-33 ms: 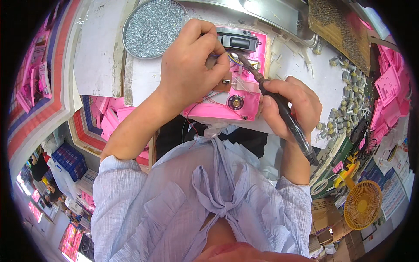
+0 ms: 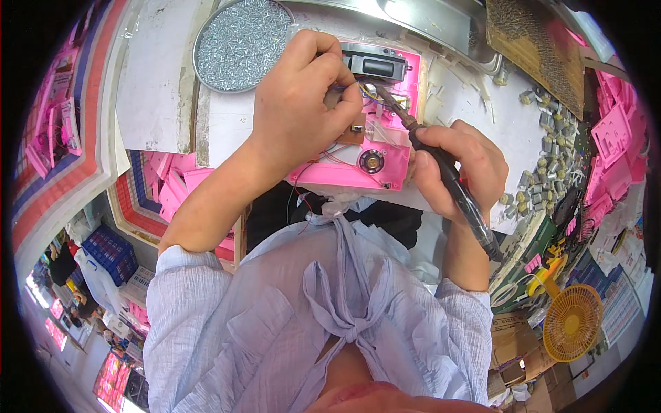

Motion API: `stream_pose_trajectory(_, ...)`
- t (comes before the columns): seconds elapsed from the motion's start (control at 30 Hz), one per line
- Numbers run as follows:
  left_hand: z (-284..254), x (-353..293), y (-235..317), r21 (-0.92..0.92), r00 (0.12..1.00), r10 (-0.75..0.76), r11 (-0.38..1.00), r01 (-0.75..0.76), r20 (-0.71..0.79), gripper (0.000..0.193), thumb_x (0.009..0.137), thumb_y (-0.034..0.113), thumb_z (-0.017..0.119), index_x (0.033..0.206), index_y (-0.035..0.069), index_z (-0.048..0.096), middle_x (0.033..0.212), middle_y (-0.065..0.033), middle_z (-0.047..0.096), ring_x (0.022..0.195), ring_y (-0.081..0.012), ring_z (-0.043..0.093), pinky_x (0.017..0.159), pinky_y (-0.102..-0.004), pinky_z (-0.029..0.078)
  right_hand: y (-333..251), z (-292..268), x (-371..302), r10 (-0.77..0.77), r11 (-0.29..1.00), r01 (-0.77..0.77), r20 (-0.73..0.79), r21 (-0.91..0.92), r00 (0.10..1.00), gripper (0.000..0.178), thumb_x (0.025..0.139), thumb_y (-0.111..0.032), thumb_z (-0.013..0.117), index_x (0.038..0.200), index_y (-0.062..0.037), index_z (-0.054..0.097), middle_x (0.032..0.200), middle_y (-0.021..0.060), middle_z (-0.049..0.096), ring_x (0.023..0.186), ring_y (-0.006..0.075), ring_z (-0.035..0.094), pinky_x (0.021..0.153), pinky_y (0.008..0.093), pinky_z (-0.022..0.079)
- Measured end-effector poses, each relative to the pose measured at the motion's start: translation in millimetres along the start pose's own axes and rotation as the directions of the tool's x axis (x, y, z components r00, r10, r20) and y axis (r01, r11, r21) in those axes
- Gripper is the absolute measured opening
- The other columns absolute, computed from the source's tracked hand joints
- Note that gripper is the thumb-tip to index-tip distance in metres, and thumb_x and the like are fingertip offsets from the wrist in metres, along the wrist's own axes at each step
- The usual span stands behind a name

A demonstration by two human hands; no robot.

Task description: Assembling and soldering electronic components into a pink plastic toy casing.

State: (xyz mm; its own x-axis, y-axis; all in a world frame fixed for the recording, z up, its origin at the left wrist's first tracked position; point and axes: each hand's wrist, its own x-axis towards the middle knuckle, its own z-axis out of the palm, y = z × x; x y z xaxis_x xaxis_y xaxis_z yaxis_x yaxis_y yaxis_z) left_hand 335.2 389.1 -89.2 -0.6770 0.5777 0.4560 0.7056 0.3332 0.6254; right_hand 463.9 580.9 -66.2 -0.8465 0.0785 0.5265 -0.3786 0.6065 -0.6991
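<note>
My right hand point(image 2: 463, 165) is wrapped around the black handle of a soldering iron point(image 2: 451, 180). The iron's tip points up and left into an open pink plastic housing point(image 2: 337, 176), among thin coloured wires point(image 2: 372, 93). My left hand point(image 2: 303, 96) is closed in a pinch over the housing's left part, close to the iron's tip; what its fingertips hold is hidden. Inside the housing sit a black rectangular part point(image 2: 375, 65), a small brown circuit board point(image 2: 352, 134) and a round speaker point(image 2: 371, 162). Loose wires point(image 2: 301, 196) hang over its near edge.
A round tray point(image 2: 241, 45) of small silver screws stands beyond my left hand. Several small motors point(image 2: 544, 165) lie to the right, with pink plastic parts point(image 2: 611, 131) past them. A metal tray point(image 2: 441, 24) is at the back. A yellow fan point(image 2: 573, 322) stands lower right.
</note>
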Motion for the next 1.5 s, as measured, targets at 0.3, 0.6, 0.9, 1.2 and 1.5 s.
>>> stream_pose_trajectory(0.3, 0, 0, -1, 0.014, 1.000, 0.012, 1.000, -0.011, -0.007, 0.014, 0.072, 0.006, 0.077, 0.080, 0.003, 0.066, 0.096, -0.0084, 0.060, 0.079, -0.0251, 0.064, 0.066, -0.0356, 0.055, -2, -2, 2, 0.004, 1.000, -0.004, 0.013, -0.007, 1.000, 0.023, 0.073, -0.002, 0.076, 0.095, -0.0037, 0.071, 0.071, 0.0059, 0.066, 0.049, 0.0188, 0.053, 0.046, 0.0310, 0.042)
stream_pose_trajectory(0.6, -1, 0, 1, -0.009, 1.000, -0.004, 1.000, 0.004, 0.000, 0.012, 0.073, -0.001, 0.076, 0.081, 0.001, 0.067, 0.098, -0.0089, 0.061, 0.081, -0.0197, 0.062, 0.069, -0.0299, 0.052, 2, -1, 2, -0.031, 0.999, 0.031, 0.065, -0.006, 0.997, 0.025, 0.078, -0.004, 0.075, 0.101, 0.0016, 0.068, 0.071, 0.0106, 0.067, 0.053, 0.0166, 0.054, 0.048, 0.0283, 0.039)
stream_pose_trajectory(0.9, -1, 1, 1, -0.010, 1.000, 0.012, 1.000, -0.012, -0.022, 0.013, 0.072, 0.000, 0.076, 0.081, 0.002, 0.066, 0.097, -0.0092, 0.061, 0.080, -0.0215, 0.063, 0.068, -0.0316, 0.053, 1, 2, 5, -0.027, 1.000, 0.028, 0.067, -0.010, 0.997, 0.024, 0.078, -0.004, 0.076, 0.100, 0.0017, 0.069, 0.072, 0.0102, 0.067, 0.053, 0.0164, 0.054, 0.048, 0.0284, 0.040)
stream_pose_trajectory(1.2, 1, 1, -1, 0.013, 0.999, 0.024, 1.000, -0.024, -0.026, 0.014, 0.072, 0.006, 0.076, 0.080, 0.004, 0.065, 0.097, -0.0086, 0.060, 0.080, -0.0252, 0.065, 0.066, -0.0354, 0.055, -1, 2, 7, 0.002, 1.000, -0.002, 0.033, -0.012, 0.999, 0.023, 0.073, -0.001, 0.076, 0.095, -0.0047, 0.072, 0.072, 0.0050, 0.067, 0.050, 0.0182, 0.053, 0.047, 0.0309, 0.042)
stream_pose_trajectory(1.5, 1, 1, -2, 0.008, 1.000, 0.019, 1.000, -0.019, -0.023, 0.014, 0.072, 0.005, 0.076, 0.080, 0.004, 0.065, 0.097, -0.0083, 0.060, 0.080, -0.0250, 0.064, 0.066, -0.0355, 0.055, -6, -9, 0, 0.001, 0.999, 0.000, 0.034, -0.034, 0.999, 0.025, 0.075, -0.003, 0.076, 0.099, -0.0018, 0.070, 0.070, 0.0070, 0.065, 0.050, 0.0183, 0.052, 0.047, 0.0298, 0.040)
